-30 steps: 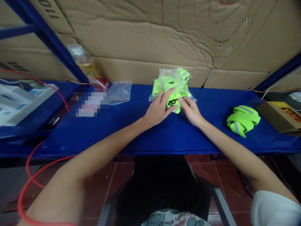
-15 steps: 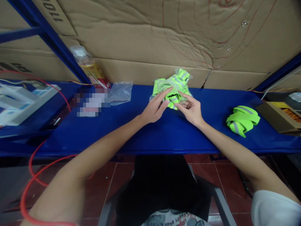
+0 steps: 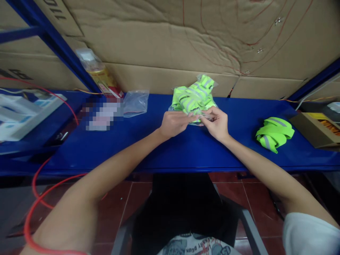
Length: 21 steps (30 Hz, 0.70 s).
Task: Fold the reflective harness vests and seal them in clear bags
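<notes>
A: Grip?
B: Left hand (image 3: 174,124) and right hand (image 3: 218,124) are pinching narrowly; both are holding the near edge of a clear bag of green strap (image 3: 192,103).
A: Where's it lying?
B: Toward the bench's (image 3: 159,152) back edge, about midway along; a loose green bundle (image 3: 275,134) is lying near the right end, beside a cardboard box (image 3: 309,131).

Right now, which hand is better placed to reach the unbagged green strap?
Probably the right hand: it's nearer the unbagged green strap; the left hand is farther off. Both pinch the clear bag.
</notes>
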Tool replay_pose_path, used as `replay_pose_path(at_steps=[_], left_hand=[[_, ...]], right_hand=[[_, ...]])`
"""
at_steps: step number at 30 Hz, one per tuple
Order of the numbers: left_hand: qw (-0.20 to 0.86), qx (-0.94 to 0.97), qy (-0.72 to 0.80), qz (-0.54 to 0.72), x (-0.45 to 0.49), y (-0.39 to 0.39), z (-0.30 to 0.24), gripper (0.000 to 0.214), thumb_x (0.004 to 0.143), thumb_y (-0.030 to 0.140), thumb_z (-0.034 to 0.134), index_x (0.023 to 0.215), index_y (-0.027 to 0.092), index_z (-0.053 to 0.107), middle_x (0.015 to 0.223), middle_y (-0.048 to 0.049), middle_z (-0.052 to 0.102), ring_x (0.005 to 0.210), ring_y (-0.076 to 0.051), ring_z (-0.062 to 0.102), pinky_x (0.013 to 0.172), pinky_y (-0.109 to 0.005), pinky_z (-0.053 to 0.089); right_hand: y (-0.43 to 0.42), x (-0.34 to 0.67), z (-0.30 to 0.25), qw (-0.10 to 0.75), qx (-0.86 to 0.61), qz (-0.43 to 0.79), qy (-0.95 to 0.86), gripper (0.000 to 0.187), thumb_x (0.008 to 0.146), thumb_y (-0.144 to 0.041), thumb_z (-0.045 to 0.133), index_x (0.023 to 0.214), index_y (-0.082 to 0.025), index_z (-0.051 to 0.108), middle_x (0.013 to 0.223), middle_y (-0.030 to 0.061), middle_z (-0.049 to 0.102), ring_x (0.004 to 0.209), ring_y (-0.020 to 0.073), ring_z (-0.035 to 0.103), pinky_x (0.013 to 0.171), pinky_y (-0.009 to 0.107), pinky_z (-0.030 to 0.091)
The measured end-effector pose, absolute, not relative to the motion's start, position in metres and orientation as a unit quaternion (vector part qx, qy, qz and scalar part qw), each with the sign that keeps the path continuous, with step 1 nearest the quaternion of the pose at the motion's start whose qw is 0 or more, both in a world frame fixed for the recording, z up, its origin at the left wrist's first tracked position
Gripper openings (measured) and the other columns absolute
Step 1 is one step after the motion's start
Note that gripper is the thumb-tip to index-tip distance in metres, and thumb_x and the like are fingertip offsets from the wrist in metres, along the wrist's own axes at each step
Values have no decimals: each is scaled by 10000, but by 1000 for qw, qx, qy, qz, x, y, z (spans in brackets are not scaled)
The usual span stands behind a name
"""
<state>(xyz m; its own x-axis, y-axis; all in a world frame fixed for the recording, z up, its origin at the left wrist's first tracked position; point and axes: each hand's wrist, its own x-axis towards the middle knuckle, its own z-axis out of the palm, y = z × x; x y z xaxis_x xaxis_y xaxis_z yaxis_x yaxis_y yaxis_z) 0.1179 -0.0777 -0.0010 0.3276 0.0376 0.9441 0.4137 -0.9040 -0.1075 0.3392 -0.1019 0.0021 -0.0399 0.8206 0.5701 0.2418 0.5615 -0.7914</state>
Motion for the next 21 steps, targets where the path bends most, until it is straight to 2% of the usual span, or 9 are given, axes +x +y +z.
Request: replay_pose_path(at_steps=[2,4,6,10,12,14,17,19,21], left_hand=[[217,-801,-109,-547,119,-82,1,222,1052,121,665,1072,258,839,730,58,761,612,-72,667,593,-201,489],[228,-805,-114,-536,120,-87,6,214,1055,131,650,1142,245,809,794,44,787,656,-83,698,631,-208,532],[213,-805,-147,-533,121,-90,11,252,1051,130,621,1236,216,770,794,32,776,646,-96,687,633,-218,541],[215,-805,-136,-536,121,-94,19,294,1024,112,627,1287,196,726,776,28,735,640,-115,653,620,-228,520],[206,-817,-109,-528,122,-97,20,362,1036,175,636,1397,189,667,843,9,757,691,-133,682,649,-239,547],[167,-827,-111,-525,124,-101,19,497,1060,312,643,1533,180,564,973,-31,794,766,-153,728,704,-256,589],[108,-826,-205,-513,126,-99,11,747,1039,594,676,1638,197,475,1124,-82,815,823,-177,765,767,-278,613],[97,-820,-288,-486,123,-92,3,815,998,714,684,1624,214,535,1030,-68,823,774,-178,756,748,-277,593],[104,-819,-333,-455,118,-83,-7,711,1015,725,655,1541,247,655,836,-27,794,688,-161,719,685,-260,545]], right_hand=[[-104,342,2,584,-385,198,-686,312,874,-473,868,799,-232,685,731,-23,749,615,152,652,592,292,506],[-104,345,3,595,-382,163,-688,344,881,-477,862,755,-231,658,721,-26,716,630,146,609,601,289,474],[-103,347,6,606,-383,153,-680,372,886,-495,852,744,-234,629,680,-37,666,601,137,558,576,281,431],[-100,346,14,632,-369,171,-660,407,866,-500,870,750,-238,581,672,-46,639,560,120,499,542,266,389],[-99,345,18,646,-355,179,-652,445,844,-511,886,744,-243,545,673,-50,628,548,114,487,533,261,401],[-98,345,20,652,-353,181,-646,474,821,-530,893,740,-247,522,676,-47,636,552,116,506,530,258,424],[-99,350,20,607,-361,181,-685,386,855,-518,850,784,-232,601,760,-10,736,624,141,618,582,270,489],[-100,355,19,533,-363,169,-746,278,924,-484,775,894,-213,716,852,16,798,658,147,666,630,283,526],[-102,360,23,451,-363,121,-806,284,954,-464,724,1069,-214,797,917,25,825,686,154,697,689,301,559]])
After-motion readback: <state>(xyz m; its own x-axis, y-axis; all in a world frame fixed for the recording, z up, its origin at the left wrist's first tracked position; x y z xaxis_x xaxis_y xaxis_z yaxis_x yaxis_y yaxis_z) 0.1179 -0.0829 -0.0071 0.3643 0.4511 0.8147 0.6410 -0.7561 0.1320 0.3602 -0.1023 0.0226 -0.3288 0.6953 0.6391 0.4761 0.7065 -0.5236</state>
